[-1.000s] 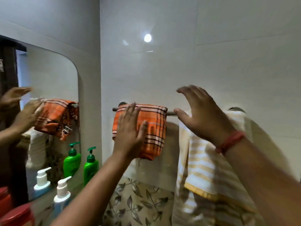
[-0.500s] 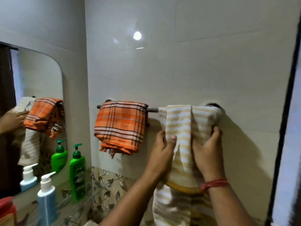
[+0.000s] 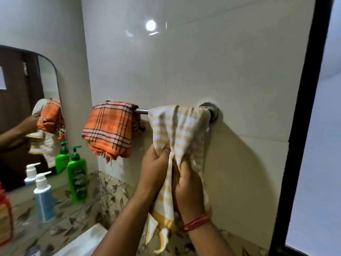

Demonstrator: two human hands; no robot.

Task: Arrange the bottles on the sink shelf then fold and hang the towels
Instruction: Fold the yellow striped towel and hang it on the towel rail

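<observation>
At the right end of the towel rail (image 3: 142,111), the yellow striped towel (image 3: 177,124) hangs over the bar, bunched low where the left hand (image 3: 154,169) and the right hand (image 3: 190,189) both clutch its cloth. The folded orange plaid towel (image 3: 108,128) is draped over the rail's left end. On the sink shelf (image 3: 60,217) below stand a green pump bottle (image 3: 77,178) and a blue pump bottle (image 3: 43,196).

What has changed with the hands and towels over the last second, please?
The left hand left the orange towel and the right hand dropped from above the bar. Both took hold of the striped towel, then slid lower along it, bunching it between them. The orange towel stayed folded over the bar; the green bottle and blue bottle did not visibly move.
</observation>
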